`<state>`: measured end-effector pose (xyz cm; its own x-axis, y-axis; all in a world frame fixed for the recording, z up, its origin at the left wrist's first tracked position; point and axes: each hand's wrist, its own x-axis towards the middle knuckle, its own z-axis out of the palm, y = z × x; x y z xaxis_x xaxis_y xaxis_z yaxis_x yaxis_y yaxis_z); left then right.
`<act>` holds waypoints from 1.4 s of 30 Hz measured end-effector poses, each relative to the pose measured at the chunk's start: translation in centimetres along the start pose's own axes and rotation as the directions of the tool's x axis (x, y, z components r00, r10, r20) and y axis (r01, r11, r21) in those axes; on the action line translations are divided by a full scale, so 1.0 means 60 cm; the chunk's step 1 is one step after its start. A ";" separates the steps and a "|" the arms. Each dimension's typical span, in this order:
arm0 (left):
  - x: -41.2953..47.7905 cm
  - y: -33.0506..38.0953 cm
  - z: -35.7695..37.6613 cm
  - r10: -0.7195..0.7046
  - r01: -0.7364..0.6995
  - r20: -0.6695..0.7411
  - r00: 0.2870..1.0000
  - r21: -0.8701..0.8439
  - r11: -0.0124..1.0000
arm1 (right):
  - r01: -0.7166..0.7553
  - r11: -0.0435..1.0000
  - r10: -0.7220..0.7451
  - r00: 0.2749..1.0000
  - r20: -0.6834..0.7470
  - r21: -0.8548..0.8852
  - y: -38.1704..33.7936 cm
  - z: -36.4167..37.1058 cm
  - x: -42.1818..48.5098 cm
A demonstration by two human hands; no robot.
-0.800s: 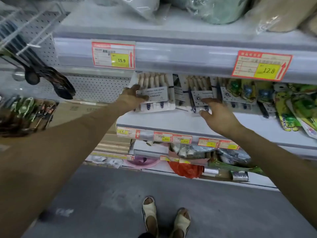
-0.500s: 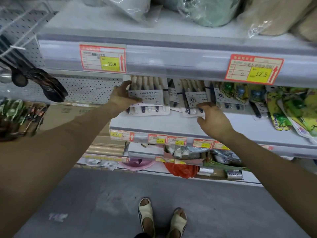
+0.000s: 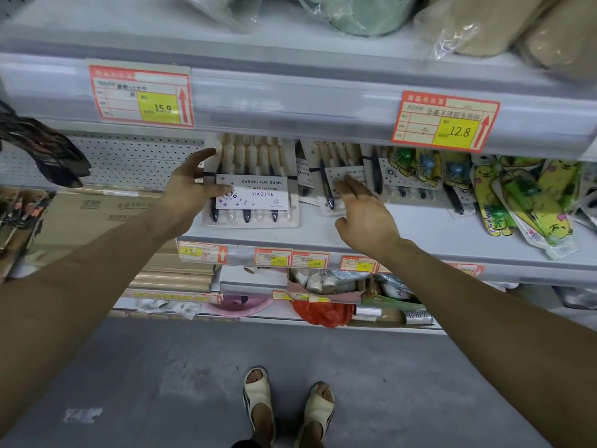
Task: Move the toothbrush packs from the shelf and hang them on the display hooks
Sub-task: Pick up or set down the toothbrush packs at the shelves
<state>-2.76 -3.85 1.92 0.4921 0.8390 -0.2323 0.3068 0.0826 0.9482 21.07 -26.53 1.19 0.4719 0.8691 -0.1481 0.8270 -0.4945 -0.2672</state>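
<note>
Pick-up step, I judge: the left hand pinches the left edge of the left toothbrush pack lying on the shelf, while the right hand, fingers straight, touches the second pack beside it. Next, lift both clear and carry them to the hooks.

Toothbrush pack: clear glossy plastic blister, matt paper card. Shelf: smooth matt grey metal. Pegboard: perforated painted metal. Price tag, 15.9: paper. Floor: rough matt concrete.
</note>
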 end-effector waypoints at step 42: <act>-0.005 -0.020 -0.083 -0.212 0.232 0.104 0.972 -0.247 0.941 | -0.396 0.405 0.549 0.826 0.126 0.824 -0.047 0.017 0.060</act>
<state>-7.30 -1.51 1.92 0.4978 0.7417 -0.4495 0.2020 0.4049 0.8918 20.11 -21.99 0.47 0.8055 0.4466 -0.3895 -0.1032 -0.5416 -0.8343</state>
